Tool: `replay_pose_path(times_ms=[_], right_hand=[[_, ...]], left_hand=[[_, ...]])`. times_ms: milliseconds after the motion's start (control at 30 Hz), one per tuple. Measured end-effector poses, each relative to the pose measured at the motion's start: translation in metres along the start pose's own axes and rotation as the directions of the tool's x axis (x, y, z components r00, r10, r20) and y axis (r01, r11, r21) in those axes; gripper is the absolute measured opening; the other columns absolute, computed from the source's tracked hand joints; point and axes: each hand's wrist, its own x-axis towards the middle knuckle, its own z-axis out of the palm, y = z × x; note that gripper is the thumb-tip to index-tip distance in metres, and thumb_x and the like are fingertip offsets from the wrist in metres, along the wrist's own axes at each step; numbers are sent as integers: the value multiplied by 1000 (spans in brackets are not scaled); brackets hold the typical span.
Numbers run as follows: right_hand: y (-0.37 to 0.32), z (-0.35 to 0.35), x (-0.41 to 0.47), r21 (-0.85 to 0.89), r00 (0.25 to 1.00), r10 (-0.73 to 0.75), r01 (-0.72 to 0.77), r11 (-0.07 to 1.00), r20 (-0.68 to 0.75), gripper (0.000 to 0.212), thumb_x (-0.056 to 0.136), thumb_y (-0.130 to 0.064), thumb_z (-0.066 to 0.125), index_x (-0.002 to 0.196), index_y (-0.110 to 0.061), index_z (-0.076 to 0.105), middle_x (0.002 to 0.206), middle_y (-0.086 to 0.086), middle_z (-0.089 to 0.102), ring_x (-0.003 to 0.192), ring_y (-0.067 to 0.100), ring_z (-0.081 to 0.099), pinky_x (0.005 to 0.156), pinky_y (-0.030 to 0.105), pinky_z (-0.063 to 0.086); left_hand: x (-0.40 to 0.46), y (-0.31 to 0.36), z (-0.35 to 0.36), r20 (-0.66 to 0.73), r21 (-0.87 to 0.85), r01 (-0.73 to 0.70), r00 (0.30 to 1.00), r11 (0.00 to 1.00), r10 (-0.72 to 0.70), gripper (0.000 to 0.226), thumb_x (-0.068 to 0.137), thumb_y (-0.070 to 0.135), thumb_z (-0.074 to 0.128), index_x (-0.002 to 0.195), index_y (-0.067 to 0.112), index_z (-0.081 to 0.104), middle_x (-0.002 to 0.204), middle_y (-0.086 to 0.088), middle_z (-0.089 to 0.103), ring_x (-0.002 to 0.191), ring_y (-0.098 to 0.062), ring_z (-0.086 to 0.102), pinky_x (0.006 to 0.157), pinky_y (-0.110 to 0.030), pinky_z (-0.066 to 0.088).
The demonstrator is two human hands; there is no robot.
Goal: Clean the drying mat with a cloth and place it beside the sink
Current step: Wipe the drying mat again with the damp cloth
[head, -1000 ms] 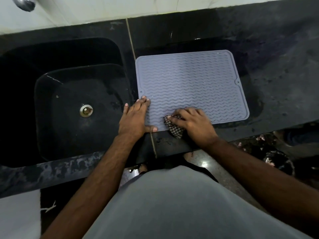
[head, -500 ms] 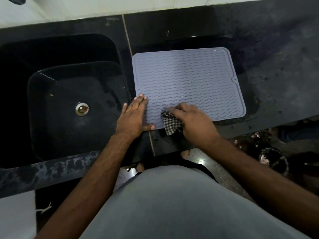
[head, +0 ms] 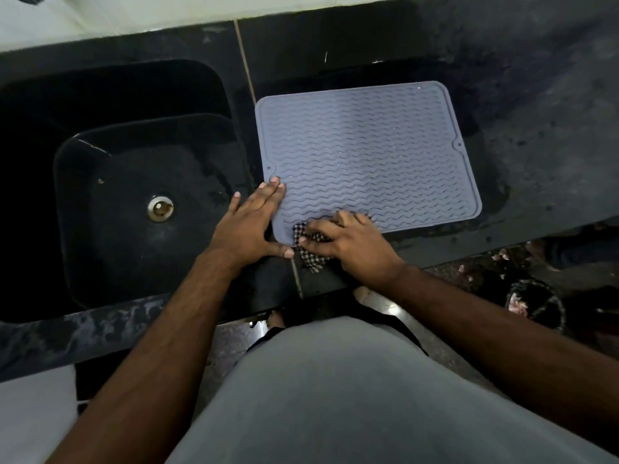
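Head view: I look down on a grey rectangular silicone drying mat (head: 368, 155) with a wavy ribbed surface, lying flat on the dark stone counter (head: 536, 128) just right of the black square sink (head: 140, 209), whose metal drain (head: 160, 208) shows at its centre. My left hand (head: 249, 222) lies flat with fingers straight, its fingertips resting on the mat's near-left edge and its thumb stretched along the counter towards the mat's front corner. My right hand (head: 348, 241) presses a small black-and-white checked cloth (head: 310, 246) against the mat's near-left corner, its fingers curled over the fabric; part of the cloth hangs past the mat's front edge onto the counter. A grey garment (head: 335, 396) fills the lower frame, and pale wall tiles (head: 134, 11) run along the top.
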Motion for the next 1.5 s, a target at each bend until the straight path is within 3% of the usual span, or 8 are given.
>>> replay_pose_path(times_ms=[333, 467, 600, 767, 967, 1300, 1400, 1500], right_hand=[[57, -24, -37, 47, 952, 304, -305, 951, 16, 49, 77, -13, 75, 117, -41, 72, 127, -10, 62, 101, 32, 50, 79, 40, 38], [18, -29, 4, 229, 954, 255, -216, 949, -156, 52, 84, -17, 60, 132, -38, 62, 130, -5, 59, 101, 31, 49, 82, 42, 43], [-25, -5, 38, 158, 988, 144, -133, 978, -58, 56, 94, -17, 52, 144, -40, 47, 145, -4, 48, 115, 31, 46, 92, 46, 41], [-4, 11, 7, 66, 992, 63, -56, 996, -107, 47, 94, -25, 57, 137, -45, 56, 144, -11, 54, 109, 28, 53, 83, 41, 43], [58, 6, -54, -35, 992, 83, -87, 996, -100, 47, 93, -25, 46, 135, -42, 59, 141, -14, 58, 109, 27, 57, 83, 38, 37], [123, 3, -108, -43, 961, 277, -277, 960, -6, 53, 90, -29, 33, 133, -41, 61, 137, -11, 60, 114, 29, 54, 85, 40, 37], [141, 2, -116, -63, 954, 298, -297, 953, 11, 48, 90, -28, 43, 131, -41, 63, 135, -10, 61, 114, 29, 53, 86, 39, 34], [156, 3, -124, -82, 956, 294, -294, 952, -12, 44, 89, -26, 55, 130, -39, 64, 134, -8, 61, 113, 30, 53, 84, 40, 33]], left_hand=[[-1, 4, -1, 23, -26, 20, 1000, 999, -19, 130, 73, 62, 79, 163, 27, -6, 169, 12, -17, 155, -6, -13, 126, -46, -8], [0, 9, -3, 10, -56, 38, 999, 998, -38, 125, 73, 65, 78, 164, 26, 1, 170, 12, -9, 156, -6, -8, 127, -46, -6], [3, 21, -8, -59, 51, 58, 997, 997, -55, 98, 86, 40, 71, 162, 19, 13, 171, 2, 5, 157, -14, 5, 127, -46, 0], [5, 38, -12, 86, 156, 182, 977, 971, -197, 126, 74, 54, 82, 162, 15, 1, 171, 0, -9, 157, -15, -7, 127, -48, -1], [26, 83, -21, 161, 400, 315, 900, 861, -404, 141, 68, 43, 92, 159, 5, -9, 169, -14, -10, 157, -28, -6, 127, -44, -1], [32, 97, -29, 103, 431, 333, 905, 839, -412, 123, 64, 29, 95, 153, 6, 12, 158, -24, 12, 152, -38, 16, 127, -45, 11], [33, 95, -28, 68, 406, 341, 914, 848, -400, 105, 76, 21, 86, 152, 6, 16, 157, -26, 14, 150, -40, 19, 126, -47, 15], [34, 100, -31, 106, 412, 357, 895, 839, -433, 126, 58, 29, 99, 150, 6, 15, 155, -25, 14, 149, -40, 20, 125, -47, 15]])
